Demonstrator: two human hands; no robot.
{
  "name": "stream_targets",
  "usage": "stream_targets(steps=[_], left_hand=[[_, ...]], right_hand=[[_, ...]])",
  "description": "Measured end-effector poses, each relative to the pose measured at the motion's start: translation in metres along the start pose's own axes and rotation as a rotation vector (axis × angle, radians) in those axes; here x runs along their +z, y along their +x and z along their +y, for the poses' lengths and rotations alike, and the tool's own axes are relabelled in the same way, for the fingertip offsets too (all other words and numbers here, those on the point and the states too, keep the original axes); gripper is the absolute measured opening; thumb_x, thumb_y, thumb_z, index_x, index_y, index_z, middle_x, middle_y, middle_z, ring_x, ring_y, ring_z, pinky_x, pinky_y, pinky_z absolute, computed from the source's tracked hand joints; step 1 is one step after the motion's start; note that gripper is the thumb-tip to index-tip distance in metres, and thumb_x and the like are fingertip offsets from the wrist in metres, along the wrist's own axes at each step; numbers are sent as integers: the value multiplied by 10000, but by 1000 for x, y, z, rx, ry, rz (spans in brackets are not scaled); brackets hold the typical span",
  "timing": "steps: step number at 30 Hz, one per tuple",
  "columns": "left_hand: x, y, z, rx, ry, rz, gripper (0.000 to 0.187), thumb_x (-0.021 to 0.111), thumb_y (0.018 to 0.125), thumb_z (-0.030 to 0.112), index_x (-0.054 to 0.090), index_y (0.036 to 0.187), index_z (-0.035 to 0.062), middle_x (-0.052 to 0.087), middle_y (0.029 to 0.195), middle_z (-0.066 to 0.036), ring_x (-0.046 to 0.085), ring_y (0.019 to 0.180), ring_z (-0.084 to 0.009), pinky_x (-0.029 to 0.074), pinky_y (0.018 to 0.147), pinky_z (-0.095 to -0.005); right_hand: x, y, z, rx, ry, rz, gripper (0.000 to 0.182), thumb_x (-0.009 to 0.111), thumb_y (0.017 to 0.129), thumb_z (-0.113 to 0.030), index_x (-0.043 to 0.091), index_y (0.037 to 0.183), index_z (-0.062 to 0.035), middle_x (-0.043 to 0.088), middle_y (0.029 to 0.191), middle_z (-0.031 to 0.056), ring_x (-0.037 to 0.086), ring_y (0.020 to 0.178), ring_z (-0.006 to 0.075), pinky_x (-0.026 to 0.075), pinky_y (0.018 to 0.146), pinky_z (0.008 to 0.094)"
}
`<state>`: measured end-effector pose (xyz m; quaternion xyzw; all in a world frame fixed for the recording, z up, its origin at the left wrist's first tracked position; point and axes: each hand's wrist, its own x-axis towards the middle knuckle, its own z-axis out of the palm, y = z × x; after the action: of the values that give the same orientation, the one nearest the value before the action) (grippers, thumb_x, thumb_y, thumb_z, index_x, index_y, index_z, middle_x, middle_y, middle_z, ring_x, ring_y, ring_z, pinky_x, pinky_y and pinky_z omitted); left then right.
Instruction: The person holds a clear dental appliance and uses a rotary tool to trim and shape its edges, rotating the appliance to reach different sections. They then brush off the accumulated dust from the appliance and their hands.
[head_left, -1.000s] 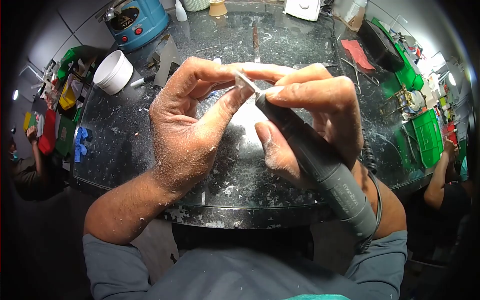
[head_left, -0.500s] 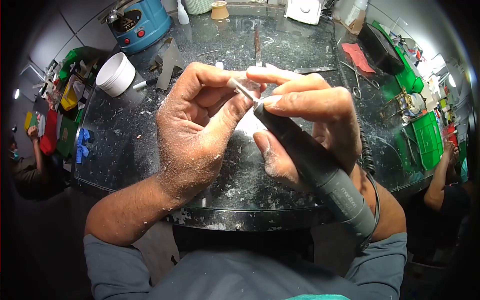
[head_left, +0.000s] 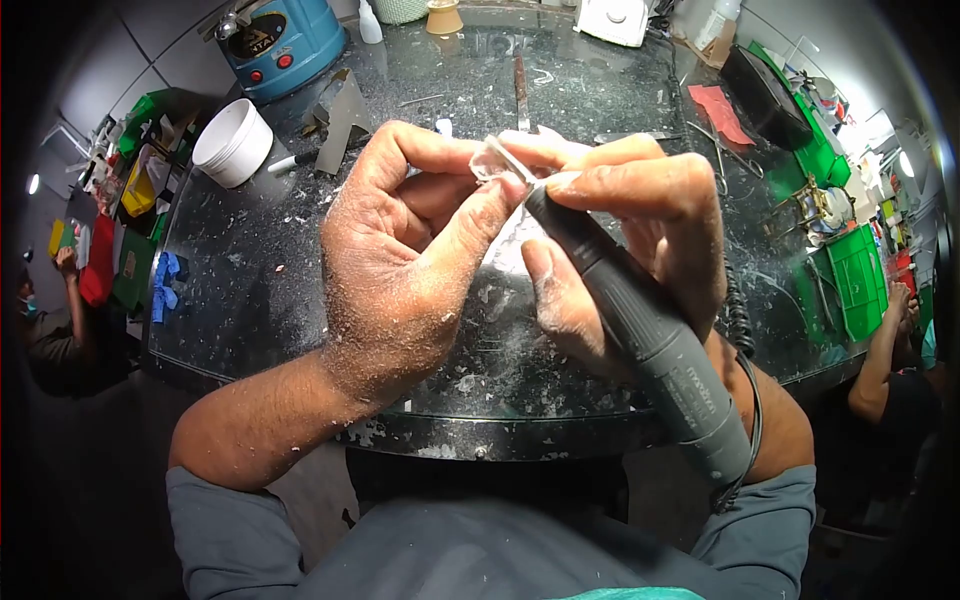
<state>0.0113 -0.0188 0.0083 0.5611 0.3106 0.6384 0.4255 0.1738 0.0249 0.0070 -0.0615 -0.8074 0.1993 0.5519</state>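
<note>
Left grip: left hand (head_left: 400,270), dusted white, pinches a small clear piece (head_left: 492,160) between thumb and fingertips, above the bench's middle.
Right grip: right hand (head_left: 630,240) clamped around a grey rotary handpiece (head_left: 640,325), its tip touching the clear piece.
Surface: dark glossy worktop (head_left: 240,280), speckled with white dust and chips, thickest under the hands.
Far left: white tub (head_left: 232,143) beside a blue machine (head_left: 280,40).
Far right: pink cloth (head_left: 720,112), scissors (head_left: 712,160), green trays (head_left: 855,275).
Edges: another person's arm (head_left: 885,345) right, a second worker (head_left: 45,320) left.
Blocking: both hands hide the bench centre.
</note>
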Motion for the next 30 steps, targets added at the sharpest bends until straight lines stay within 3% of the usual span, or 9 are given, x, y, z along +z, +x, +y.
stream_targets(steps=[10,13,20,22,24,25,26,28,30], left_hand=[[2,0,1,1,-29,21,200,593,899,0,494,1072,5,654,1031,-123,623,971,-115,488,852,-252],[3,0,1,1,22,31,193,594,898,1,498,1066,9,653,1029,-119,623,968,-114,486,856,-251],[1,1,0,12,54,25,156,576,898,-47,483,1014,-2,658,1030,-145,625,989,-141,501,869,-255],[2,3,2,3,-9,40,204,594,900,7,502,1081,3,658,1035,-117,625,959,-116,480,861,-239],[3,8,0,-4,-33,57,221,583,914,34,513,1121,6,649,1083,-146,614,1007,-152,464,904,-283],[-2,12,-3,33,-29,35,215,606,900,23,523,1098,16,642,1090,-137,612,1009,-148,475,905,-279],[-7,14,-4,70,-24,12,212,630,886,11,533,1074,26,636,1098,-129,609,1010,-144,486,906,-275],[-12,15,-8,53,-104,-9,224,632,890,30,536,1092,34,631,1097,-115,603,1008,-138,483,903,-274],[-11,15,-8,34,-185,-29,235,633,894,49,539,1109,43,625,1097,-101,596,1006,-132,479,900,-273]], right_hand=[[-1,4,1,-64,-1,-75,411,660,743,86,442,1087,31,544,958,158,614,924,257,497,945,506],[3,3,1,-15,-8,15,402,660,741,90,449,1077,26,539,949,143,606,910,223,490,952,521],[3,3,2,-74,-2,-14,423,698,733,55,459,1079,18,554,933,136,607,901,224,488,943,540],[2,4,2,-12,23,32,395,671,845,-110,445,1138,27,569,972,133,634,944,287,458,955,505],[-2,12,-8,189,112,151,353,571,935,-173,424,1183,30,580,998,117,635,987,286,452,943,434],[-12,7,-7,324,-216,134,290,481,988,-203,452,1173,19,586,1000,88,633,959,232,459,907,356],[-11,9,-5,372,-86,152,248,556,956,-181,499,1125,-9,596,993,68,620,928,174,466,873,293],[-4,7,-6,650,308,119,221,635,899,-107,528,1077,-30,602,981,56,602,912,142,473,844,263],[4,3,-6,752,642,147,310,670,836,-7,498,1093,-40,615,968,85,626,912,159,494,848,287]])
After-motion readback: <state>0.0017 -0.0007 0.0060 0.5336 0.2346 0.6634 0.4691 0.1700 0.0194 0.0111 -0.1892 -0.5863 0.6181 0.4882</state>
